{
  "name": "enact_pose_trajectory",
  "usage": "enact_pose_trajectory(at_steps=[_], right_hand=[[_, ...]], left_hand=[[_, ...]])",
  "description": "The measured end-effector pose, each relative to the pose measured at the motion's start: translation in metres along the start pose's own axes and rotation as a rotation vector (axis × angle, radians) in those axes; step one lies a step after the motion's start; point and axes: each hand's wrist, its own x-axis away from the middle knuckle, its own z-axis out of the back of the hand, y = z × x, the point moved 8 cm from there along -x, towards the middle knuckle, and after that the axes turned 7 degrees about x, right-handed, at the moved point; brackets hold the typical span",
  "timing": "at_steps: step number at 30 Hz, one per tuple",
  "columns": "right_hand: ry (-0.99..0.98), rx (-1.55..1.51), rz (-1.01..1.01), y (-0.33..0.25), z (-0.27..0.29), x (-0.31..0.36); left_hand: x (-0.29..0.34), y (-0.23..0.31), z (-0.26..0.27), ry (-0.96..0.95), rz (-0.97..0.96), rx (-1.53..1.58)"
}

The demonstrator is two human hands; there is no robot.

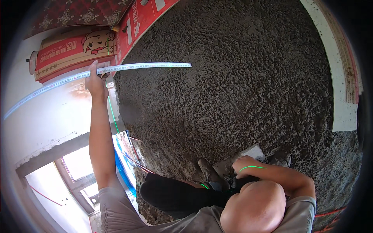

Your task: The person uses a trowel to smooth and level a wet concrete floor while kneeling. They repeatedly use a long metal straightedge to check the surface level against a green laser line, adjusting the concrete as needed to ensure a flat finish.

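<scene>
My left hand (98, 79) is stretched out to the far left, its fingers closed round a long white measuring tape (147, 65). The blade runs from the left rim of the view, through the hand, and ends above the rough grey wet mortar (233, 89). No tape case is in view. Close to my body, my right hand (244, 164) is closed and low over the mortar. A flat grey plate (254, 152) lies right beside it, partly covered by the hand. Whatever my right fingers hold is hidden.
Red printed cardboard (128, 35) edges the mortar at far left, beside a red and brown carton (77, 52). A white board (344, 89) borders the right side. Green laser lines cross the left wall and my right forearm. A bright window opening (77, 165) stands at left.
</scene>
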Motion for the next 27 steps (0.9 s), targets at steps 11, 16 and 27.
enact_pose_trajectory(at_steps=[11, 16, 27], right_hand=[[0.033, -0.040, 0.028, 0.000, -0.002, -0.003], [0.019, -0.003, 0.015, 0.001, 0.000, 0.005], [0.303, -0.353, -0.031, 0.011, 0.109, 0.088]], left_hand=[[-0.026, -0.029, 0.009, 0.073, 0.150, 0.047], [-0.033, -0.038, 0.016, 0.073, 0.130, 0.079], [0.111, 0.071, 0.133, 0.198, -0.287, -0.477]])
